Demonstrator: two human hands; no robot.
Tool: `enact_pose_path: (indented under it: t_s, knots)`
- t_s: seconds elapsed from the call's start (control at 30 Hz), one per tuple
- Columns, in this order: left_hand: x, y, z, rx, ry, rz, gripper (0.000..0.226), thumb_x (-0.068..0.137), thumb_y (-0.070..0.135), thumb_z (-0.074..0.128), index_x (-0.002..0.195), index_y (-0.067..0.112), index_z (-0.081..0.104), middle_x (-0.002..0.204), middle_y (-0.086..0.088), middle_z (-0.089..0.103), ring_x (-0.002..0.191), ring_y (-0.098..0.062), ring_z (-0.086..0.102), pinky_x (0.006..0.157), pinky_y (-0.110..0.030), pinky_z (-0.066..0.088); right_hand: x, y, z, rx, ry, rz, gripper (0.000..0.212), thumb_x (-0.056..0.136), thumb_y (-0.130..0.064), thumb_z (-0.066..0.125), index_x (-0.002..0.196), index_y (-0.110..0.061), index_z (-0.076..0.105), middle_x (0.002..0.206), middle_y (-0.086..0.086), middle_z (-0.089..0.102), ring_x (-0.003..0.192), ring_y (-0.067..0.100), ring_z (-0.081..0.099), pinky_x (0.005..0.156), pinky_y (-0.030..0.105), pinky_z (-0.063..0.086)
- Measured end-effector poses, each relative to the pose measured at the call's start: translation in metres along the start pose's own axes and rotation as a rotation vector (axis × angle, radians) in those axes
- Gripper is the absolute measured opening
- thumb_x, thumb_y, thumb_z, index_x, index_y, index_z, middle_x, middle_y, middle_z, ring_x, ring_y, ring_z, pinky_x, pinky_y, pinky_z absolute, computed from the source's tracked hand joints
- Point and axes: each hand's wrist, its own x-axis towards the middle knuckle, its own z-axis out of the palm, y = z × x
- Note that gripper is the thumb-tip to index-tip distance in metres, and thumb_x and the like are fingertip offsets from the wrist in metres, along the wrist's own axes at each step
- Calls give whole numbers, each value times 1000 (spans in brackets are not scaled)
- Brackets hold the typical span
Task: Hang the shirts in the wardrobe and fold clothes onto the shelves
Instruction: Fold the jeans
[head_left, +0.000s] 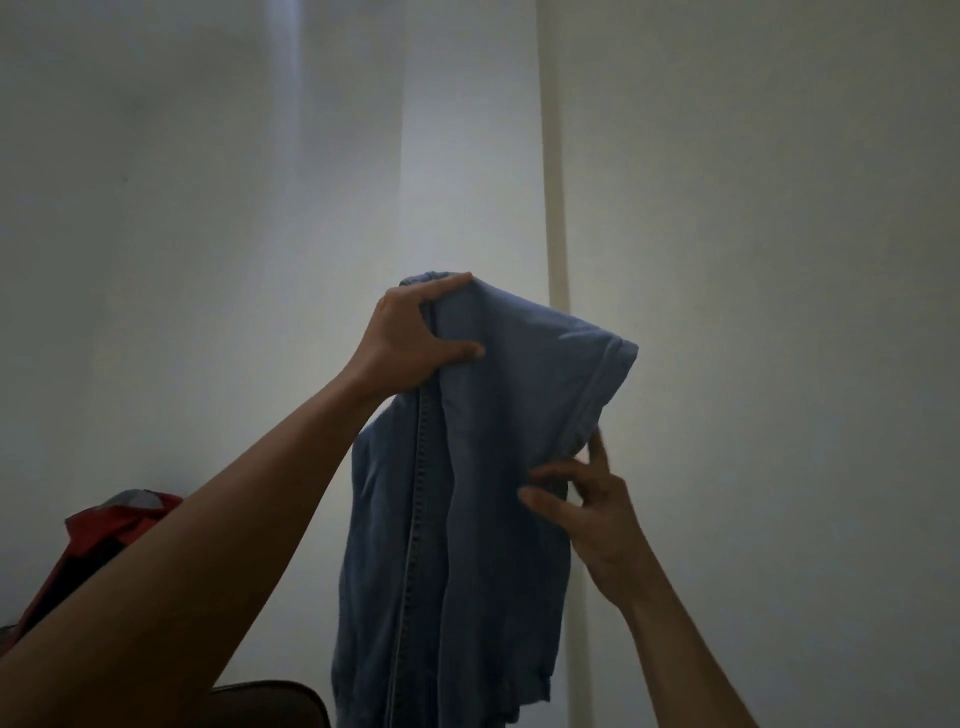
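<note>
A pair of light blue jeans (483, 493) hangs in the air in the middle of the head view, folded over at the top, its stitched side seam running down the left. My left hand (415, 343) grips the top left fold, thumb in front and fingers over the edge. Lower right, my right hand (582, 499) pinches the cloth just under the hemmed leg end (608, 374), with some fingers spread. The lower end of the jeans runs out of the frame.
White wardrobe panels (753, 260) fill the background, with a pale vertical strip (556, 208) between them. A red garment (104, 535) lies at the lower left behind my left forearm. A dark rounded object (270, 704) sits at the bottom edge.
</note>
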Motion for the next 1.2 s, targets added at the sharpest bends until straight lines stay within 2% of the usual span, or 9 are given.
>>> enact_pose_path:
  t_s: [0.17,0.27,0.5,0.77,0.87,0.93,0.97,1.13,1.2]
  knots:
    - [-3,1,-5,-26,36,-10,78,62,21,94,133,21,62,128,4,58,121,-10,52,103,-26,48,-10,-1,6,18,-125,127,41,67,-29,86,107,-34,77,128,-16,63,121,5,57,90,16,52]
    - [-7,-3,-9,-37,40,-38,78,63,24,93,134,21,61,128,2,58,119,-12,54,96,-18,50,-7,-3,5,27,-160,138,59,71,-29,84,126,-36,65,127,-23,62,118,-1,58,91,18,52]
    - [-10,-6,-20,15,-54,-102,104,60,31,95,148,30,41,145,3,48,132,-11,44,105,-26,41,-6,-14,-1,-26,-85,43,97,56,-35,94,142,-41,49,139,-22,53,122,-6,54,97,23,51]
    - [-16,-6,-17,170,-178,-139,127,59,37,94,156,36,13,155,-4,36,141,-27,35,107,-39,38,-4,-22,-2,-130,-28,-74,96,60,-35,91,145,-39,46,144,-16,50,131,0,49,108,30,46]
    - [-11,-4,-16,207,-153,-169,133,61,42,93,158,34,1,121,-11,60,110,-30,58,89,-37,50,-2,-24,0,-133,-15,-96,94,62,-35,89,146,-38,45,144,-16,50,131,-1,49,108,29,46]
    - [-10,-4,-17,264,-136,-204,132,64,45,90,158,32,-2,79,-1,52,75,-22,57,69,-29,47,0,-25,1,-120,-6,-101,93,63,-33,89,145,-37,46,144,-18,50,130,-1,50,108,29,46]
    - [-10,-3,-17,313,-126,-218,131,65,47,89,158,32,-3,72,0,49,70,-22,57,66,-30,46,1,-25,2,-118,-3,-103,93,63,-32,89,146,-36,46,143,-19,50,130,-2,50,108,29,46]
    - [-25,6,-15,768,-85,-343,126,73,78,62,155,25,-18,107,-14,69,85,-31,68,74,-39,52,11,-28,5,-137,5,-114,94,65,-31,89,148,-33,44,144,-20,49,131,-2,48,110,29,44]
    - [-45,8,-14,733,15,-308,122,73,83,54,155,27,-15,116,-12,67,91,-30,67,81,-43,52,16,-29,6,-148,-1,-114,95,65,-33,88,148,-33,43,144,-18,49,132,0,48,110,30,44]
